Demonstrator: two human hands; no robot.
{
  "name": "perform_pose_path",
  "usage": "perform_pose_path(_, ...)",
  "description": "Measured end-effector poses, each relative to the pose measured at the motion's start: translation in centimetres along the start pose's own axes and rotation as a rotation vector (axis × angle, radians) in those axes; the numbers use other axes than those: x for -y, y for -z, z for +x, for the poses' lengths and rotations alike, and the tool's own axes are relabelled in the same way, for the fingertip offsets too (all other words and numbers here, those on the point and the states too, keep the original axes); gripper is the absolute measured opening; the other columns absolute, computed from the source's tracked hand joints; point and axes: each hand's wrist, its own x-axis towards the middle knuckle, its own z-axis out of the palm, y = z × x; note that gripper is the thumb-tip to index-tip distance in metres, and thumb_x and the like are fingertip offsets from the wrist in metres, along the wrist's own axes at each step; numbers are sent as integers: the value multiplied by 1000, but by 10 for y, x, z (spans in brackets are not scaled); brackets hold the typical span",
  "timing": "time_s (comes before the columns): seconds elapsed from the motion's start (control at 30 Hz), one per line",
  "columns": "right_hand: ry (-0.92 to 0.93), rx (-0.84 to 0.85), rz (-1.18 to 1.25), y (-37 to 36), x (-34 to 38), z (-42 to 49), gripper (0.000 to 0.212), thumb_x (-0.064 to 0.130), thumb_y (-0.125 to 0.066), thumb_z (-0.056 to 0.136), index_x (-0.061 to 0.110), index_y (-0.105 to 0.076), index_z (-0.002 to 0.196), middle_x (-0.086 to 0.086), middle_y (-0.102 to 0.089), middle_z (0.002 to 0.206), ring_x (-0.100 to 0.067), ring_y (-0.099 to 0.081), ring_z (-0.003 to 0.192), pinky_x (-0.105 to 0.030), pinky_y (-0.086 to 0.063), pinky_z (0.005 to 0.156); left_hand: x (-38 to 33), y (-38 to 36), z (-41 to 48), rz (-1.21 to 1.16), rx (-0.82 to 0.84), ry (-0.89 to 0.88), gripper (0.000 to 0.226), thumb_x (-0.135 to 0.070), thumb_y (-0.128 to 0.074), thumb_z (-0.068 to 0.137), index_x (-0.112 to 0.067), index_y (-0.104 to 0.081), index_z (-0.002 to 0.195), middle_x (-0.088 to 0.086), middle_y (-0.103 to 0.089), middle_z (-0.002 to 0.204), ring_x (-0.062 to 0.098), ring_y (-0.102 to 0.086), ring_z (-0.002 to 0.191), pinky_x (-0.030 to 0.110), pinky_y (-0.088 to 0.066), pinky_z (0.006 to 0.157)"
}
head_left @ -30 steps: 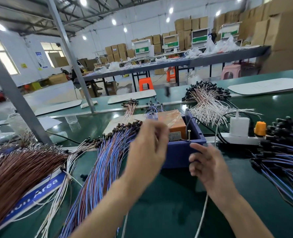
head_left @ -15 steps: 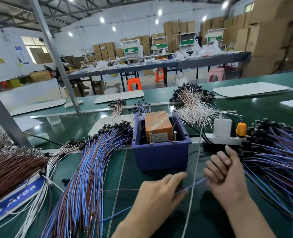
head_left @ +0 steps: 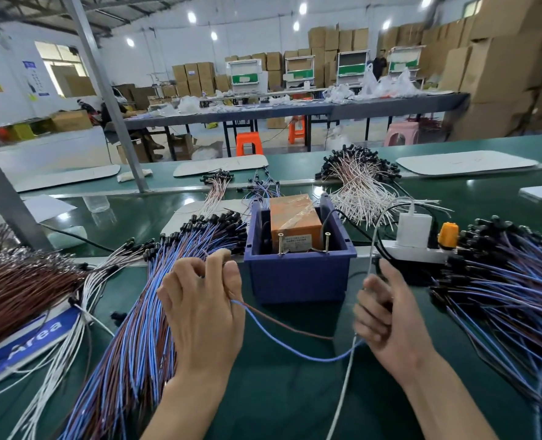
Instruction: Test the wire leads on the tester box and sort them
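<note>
Now, a blue-and-brown wire lead (head_left: 323, 359) spans your hands.
Head view: your left hand (head_left: 204, 309) pinches one end by the blue-brown lead pile (head_left: 129, 344); your right hand (head_left: 387, 325) grips the other in curled fingers, before the orange taped tester box (head_left: 295, 217).

Near my left, a blue sign (head_left: 34, 341) lies on the worktop (head_left: 279, 392) under the wires; its white lettering ends in "Area", the rest covered. The label (head_left: 295, 241) on the orange tester box (head_left: 295, 214) and the far left wall posters (head_left: 29, 66) are too blurred to read.
</note>
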Motion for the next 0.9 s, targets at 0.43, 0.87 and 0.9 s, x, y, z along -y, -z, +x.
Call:
perform_pose_path(0.43,362,86,-835,-26,-45,-10,45,16,-43,108,50,-49,136,8,-62,70,-5,-58,65,-22,-53,64,-43,-11,-37,-344,273,-494,33,-29,-42,108,-17,-51,137,-4,-50,103,10,-54,74,23,-46,54)
perform_pose_path(0.87,615,72,-1184,-23,-44,-10,24,30,-63,96,32,-51,75,10,-64,68,-11,-59,60,-21,-46,56,-41,-6,-36,-435,453,-540,46,-42,-31,110,-13,-45,143,-7,-66,111,10,-63,93,30,-54,77)
perform_pose_path(0.9,620,33,-1168,-24,-45,-10,28,37,-58,97,31,-48,71,8,-61,64,-10,-54,56,-20,-42,53,-41,-7,-37,-426,432,-542,48,-41,-32,110,-10,-43,145,-6,-65,112,12,-63,95,28,-54,79)
